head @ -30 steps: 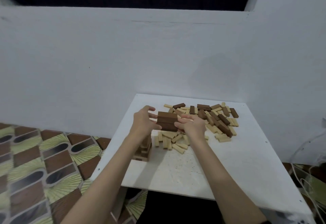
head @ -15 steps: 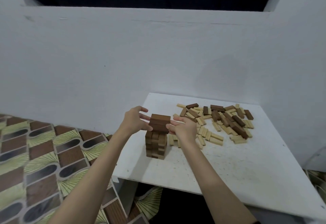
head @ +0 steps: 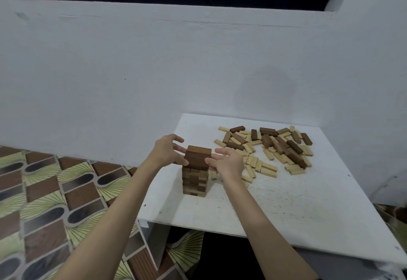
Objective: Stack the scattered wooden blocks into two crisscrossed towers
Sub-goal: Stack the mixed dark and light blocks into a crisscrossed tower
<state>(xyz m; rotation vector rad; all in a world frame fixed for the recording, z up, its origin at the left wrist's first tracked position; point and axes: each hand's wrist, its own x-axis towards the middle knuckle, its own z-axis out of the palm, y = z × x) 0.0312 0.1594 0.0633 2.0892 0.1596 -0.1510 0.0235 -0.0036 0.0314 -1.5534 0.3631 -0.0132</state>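
A crisscrossed tower [head: 194, 183] of dark and mid-brown wooden blocks stands near the left edge of the white table [head: 286, 209]. On its top lies a layer of three dark blocks [head: 198, 156]. My left hand [head: 167, 152] holds this layer at its left end, thumb low and fingers spread. At the right end my right hand [head: 228, 163] pinches the same layer between thumb and fingers. A scattered pile of light and dark blocks [head: 273, 147] lies flat behind and to the right of the tower. No second tower is in view.
The table's left edge is close beside the tower, with patterned floor tiles [head: 44, 191] below. A white wall [head: 198, 70] rises right behind the table. Bare tabletop lies in front of the tower and the pile.
Both hands carried the three dark blocks from above the pile leftward and lowered them onto the tower's top. The camera view also shifted left, so the tower is now fully visible.
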